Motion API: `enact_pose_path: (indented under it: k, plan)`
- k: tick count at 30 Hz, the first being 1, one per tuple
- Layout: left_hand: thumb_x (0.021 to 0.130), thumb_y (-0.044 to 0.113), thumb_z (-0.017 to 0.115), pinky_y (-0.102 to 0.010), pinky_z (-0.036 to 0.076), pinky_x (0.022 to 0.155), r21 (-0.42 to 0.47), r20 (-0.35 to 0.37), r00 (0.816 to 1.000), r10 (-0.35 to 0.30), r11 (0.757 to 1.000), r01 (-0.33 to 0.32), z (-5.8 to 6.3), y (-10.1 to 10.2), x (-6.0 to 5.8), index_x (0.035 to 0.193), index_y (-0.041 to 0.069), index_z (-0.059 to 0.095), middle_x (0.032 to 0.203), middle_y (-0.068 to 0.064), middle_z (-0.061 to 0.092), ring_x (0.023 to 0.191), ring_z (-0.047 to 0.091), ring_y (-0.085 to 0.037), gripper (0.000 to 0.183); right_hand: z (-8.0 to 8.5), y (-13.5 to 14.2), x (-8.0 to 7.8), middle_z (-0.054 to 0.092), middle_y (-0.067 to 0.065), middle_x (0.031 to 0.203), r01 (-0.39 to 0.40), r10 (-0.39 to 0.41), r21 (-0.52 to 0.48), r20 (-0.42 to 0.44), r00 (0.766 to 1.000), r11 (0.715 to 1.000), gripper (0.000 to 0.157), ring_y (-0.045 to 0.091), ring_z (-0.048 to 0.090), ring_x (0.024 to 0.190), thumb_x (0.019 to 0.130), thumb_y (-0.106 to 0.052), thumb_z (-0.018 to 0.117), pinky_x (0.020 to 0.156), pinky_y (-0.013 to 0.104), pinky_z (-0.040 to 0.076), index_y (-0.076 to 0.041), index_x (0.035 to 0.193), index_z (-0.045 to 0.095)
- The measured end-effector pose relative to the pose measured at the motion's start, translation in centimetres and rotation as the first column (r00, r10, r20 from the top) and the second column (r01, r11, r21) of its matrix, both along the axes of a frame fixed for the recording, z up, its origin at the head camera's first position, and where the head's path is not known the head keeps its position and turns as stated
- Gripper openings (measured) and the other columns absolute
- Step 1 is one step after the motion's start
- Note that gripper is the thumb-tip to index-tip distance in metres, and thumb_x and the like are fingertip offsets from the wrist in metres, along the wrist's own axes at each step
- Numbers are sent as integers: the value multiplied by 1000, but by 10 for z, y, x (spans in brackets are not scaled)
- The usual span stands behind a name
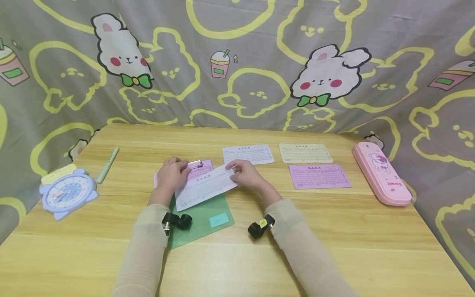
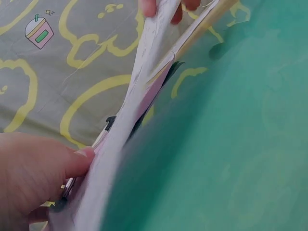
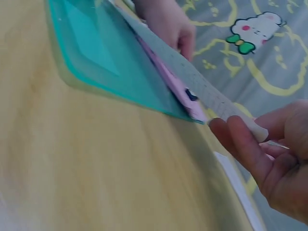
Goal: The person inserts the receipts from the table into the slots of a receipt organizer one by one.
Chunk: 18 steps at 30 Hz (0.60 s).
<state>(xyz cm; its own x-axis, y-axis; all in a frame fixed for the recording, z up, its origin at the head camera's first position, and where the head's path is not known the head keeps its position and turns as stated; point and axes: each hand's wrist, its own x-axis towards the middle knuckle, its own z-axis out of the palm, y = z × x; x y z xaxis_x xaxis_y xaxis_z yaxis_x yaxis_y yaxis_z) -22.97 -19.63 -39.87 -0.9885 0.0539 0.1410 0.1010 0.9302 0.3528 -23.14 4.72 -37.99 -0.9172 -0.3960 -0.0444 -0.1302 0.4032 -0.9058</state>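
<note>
The white slip (image 1: pixel 205 186) hangs between the two hands over the green clipboard (image 1: pixel 193 232), its long side running aslant from eight o'clock to two.

At the slip's two o'clock end, the right hand (image 1: pixel 249 176) pinches the corner. From the right wrist the thumb shows on one face and the fingers (image 3: pixel 250 151) on the other, with the paper running away from them towards between ten and eleven o'clock, that end standing clear of the pink slip (image 1: pixel 202 170) beneath.

At the slip's ten o'clock, the left hand (image 1: pixel 170 178) reaches to the clipboard's upper edge; thumb and fingers are bent around that edge at the nine o'clock end of the metal clip (image 1: pixel 194 164), which secures the pink slip.

The left forearm, in a beige sleeve (image 1: pixel 142 251), comes in from seven o'clock; the right forearm slants in from five. Both lean inward, backs of the hands up, a small black camera (image 1: pixel 178 221) on the left wrist and another on the right.

A pale blue note (image 1: pixel 219 220) lies on the clipboard at the white slip's five o'clock. Further off on the tabletop (image 1: pixel 259 264), a purple slip (image 1: pixel 320 176) lies at three o'clock, and a blue toy clock (image 1: pixel 68 193) at nine.
</note>
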Motion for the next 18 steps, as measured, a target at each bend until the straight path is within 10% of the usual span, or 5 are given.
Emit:
enact_pose_path:
  k: [18]
  plan:
    - [85,22,53,-44,39,72,-56,-45,999,-28,998,26,2,2,1,113,7,57,100,-13,50,94,43,-31,33,-15,-45,-5,57,8,95,14,-15,24,8,1000,1000,30,17,54,82,74,3,60,69,23,44,-6,102,61]
